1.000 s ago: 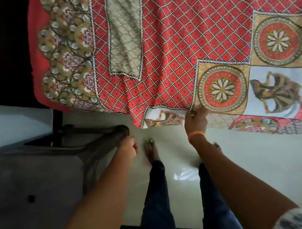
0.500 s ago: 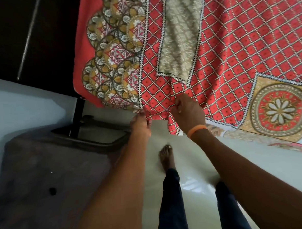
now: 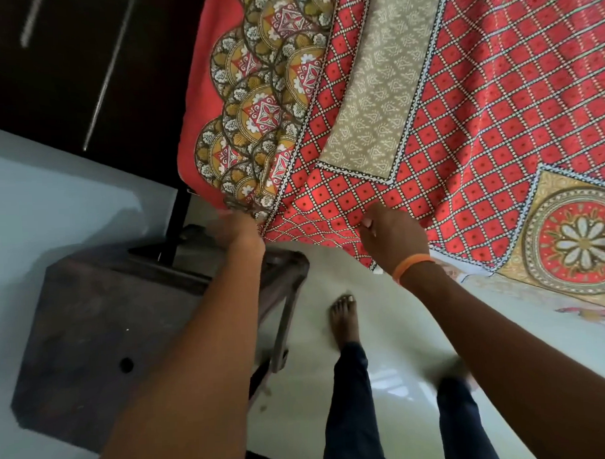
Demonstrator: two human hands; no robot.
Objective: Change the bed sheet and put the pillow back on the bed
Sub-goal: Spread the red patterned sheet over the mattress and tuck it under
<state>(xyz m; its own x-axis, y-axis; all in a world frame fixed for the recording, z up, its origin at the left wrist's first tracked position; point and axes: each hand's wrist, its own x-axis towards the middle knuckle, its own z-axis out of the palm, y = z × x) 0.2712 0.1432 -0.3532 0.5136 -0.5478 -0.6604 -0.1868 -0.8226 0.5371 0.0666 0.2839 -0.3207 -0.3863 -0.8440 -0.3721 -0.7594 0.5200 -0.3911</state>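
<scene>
A red patterned bed sheet (image 3: 461, 96) with gold medallions and a beige panel covers the bed and hangs over its near edge. My left hand (image 3: 237, 230) is at the sheet's lower corner, fingers closed on the hanging hem below the scalloped border. My right hand (image 3: 392, 234), an orange band on its wrist, pinches the hanging edge of the red diamond part a short way to the right. No pillow is in view.
A dark wooden stool or side table (image 3: 102, 332) stands at the left, close under my left arm. The bed's black leg (image 3: 177, 223) is behind it. A dark wardrobe (image 3: 65, 55) fills the upper left. My bare feet (image 3: 345, 317) stand on pale glossy floor.
Both hands have moved left along the sheet's hanging edge toward the bed's corner. My left hand rose from beside the stool and took hold of the hem.
</scene>
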